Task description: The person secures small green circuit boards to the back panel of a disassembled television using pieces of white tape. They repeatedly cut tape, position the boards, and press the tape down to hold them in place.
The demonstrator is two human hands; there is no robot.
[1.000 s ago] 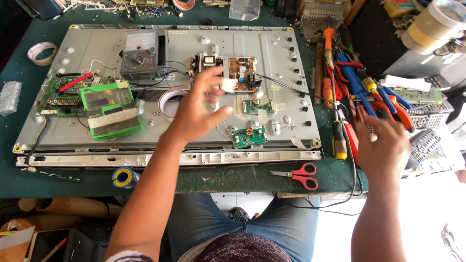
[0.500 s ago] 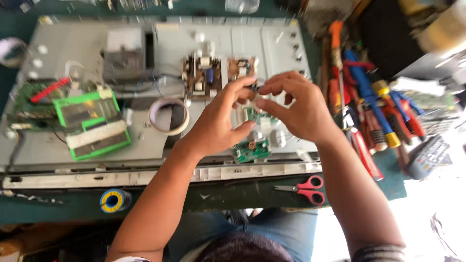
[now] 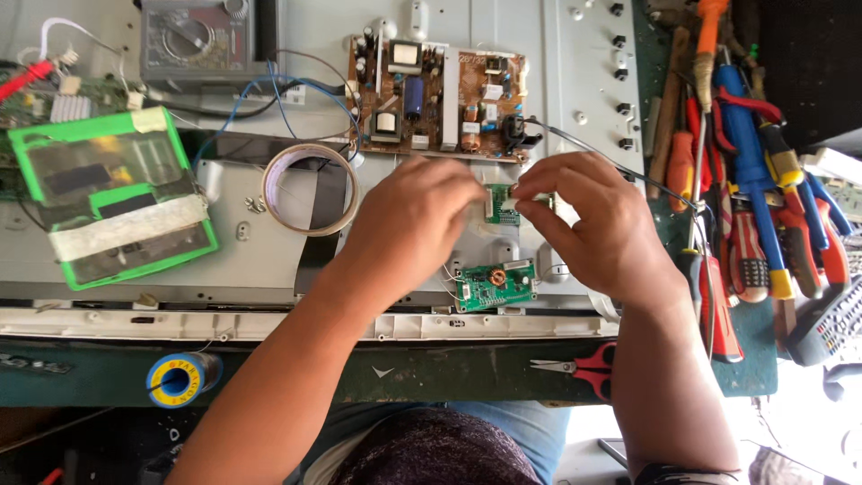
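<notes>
Both of my hands meet over a small green circuit board (image 3: 503,204) on the grey metal back panel (image 3: 575,54) of a flat screen. My left hand (image 3: 415,224) has its fingertips curled at the board's left edge. My right hand (image 3: 588,224) pinches the board's right edge between thumb and fingers. A second small green board (image 3: 495,286) lies just below, between my wrists. A brown power board (image 3: 440,97) with capacitors and coils sits right above my hands, with a black cable running from it.
A tape roll (image 3: 310,189) lies left of my left hand. A green-framed box (image 3: 112,207) and a multimeter (image 3: 202,36) are at the far left. Screwdrivers and pliers (image 3: 745,198) are piled at the right. Red scissors (image 3: 579,366) and a solder spool (image 3: 182,379) sit on the table's front edge.
My right hand came in from the tool pile at the right and joined my left hand over the small green board. The view has also moved closer to the panel.
</notes>
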